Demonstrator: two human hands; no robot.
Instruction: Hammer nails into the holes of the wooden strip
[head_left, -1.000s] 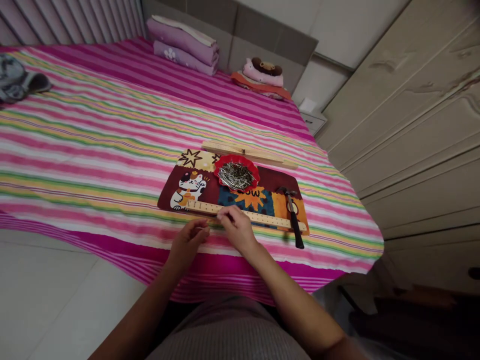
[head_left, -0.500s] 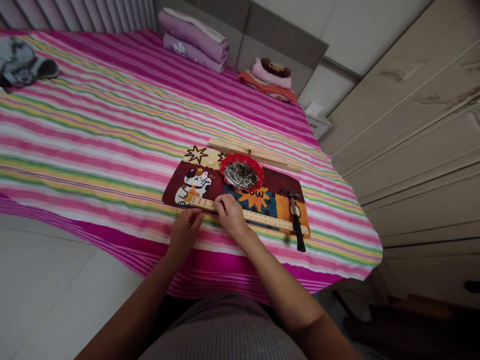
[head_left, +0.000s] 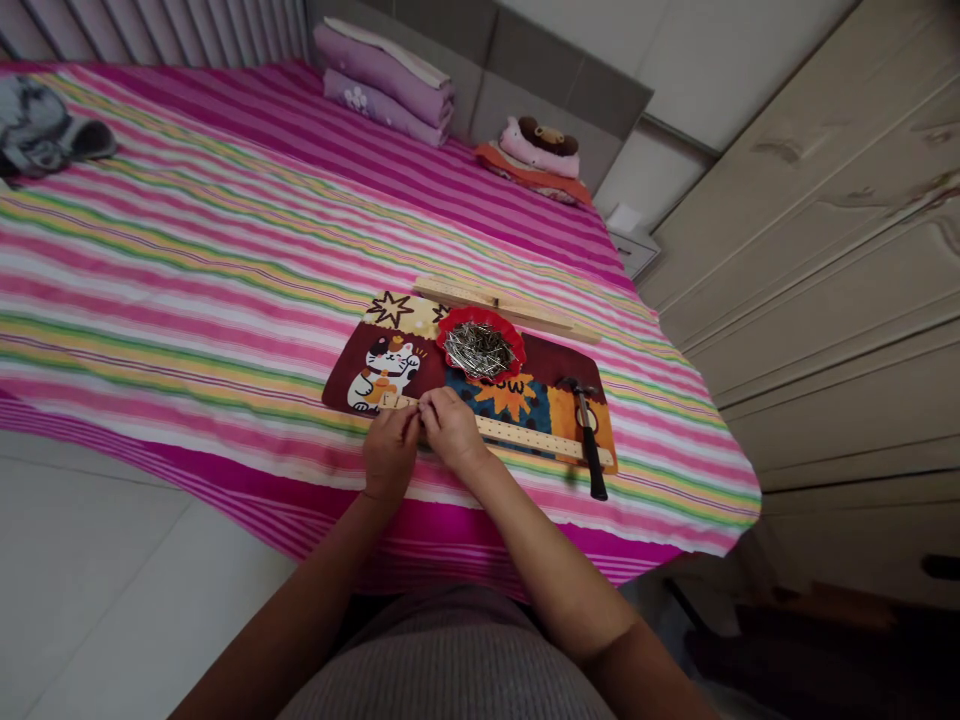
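My right hand [head_left: 452, 430] pinches a nail, mostly hidden by its fingertips, over a narrow wooden strip [head_left: 525, 436] dotted with small holes or marks. Against it, my left hand [head_left: 391, 448] has thumb and fingers closed at the same spot; what they hold, if anything, is hidden. Several thin nails stand in the strip's left end, just left of the fingers. Beyond the hands, a red scalloped bowl [head_left: 444, 357] holds a heap of nails [head_left: 480, 350]. A hammer [head_left: 589, 440] with a black handle lies across the strip's right end.
A patterned mat [head_left: 439, 372] with a cat picture lies under the bowl and strip, on a striped bed [head_left: 225, 300]. Behind it rest bare wooden pieces [head_left: 517, 312]. Folded bedding [head_left: 386, 85] sits far back, grey cloth [head_left: 45, 130] far left, a wardrobe [head_left: 825, 220] right.
My right hand has moved left and up from near the strip's front edge to over the strip. My left hand has come up beside it, and their fingertips now meet.
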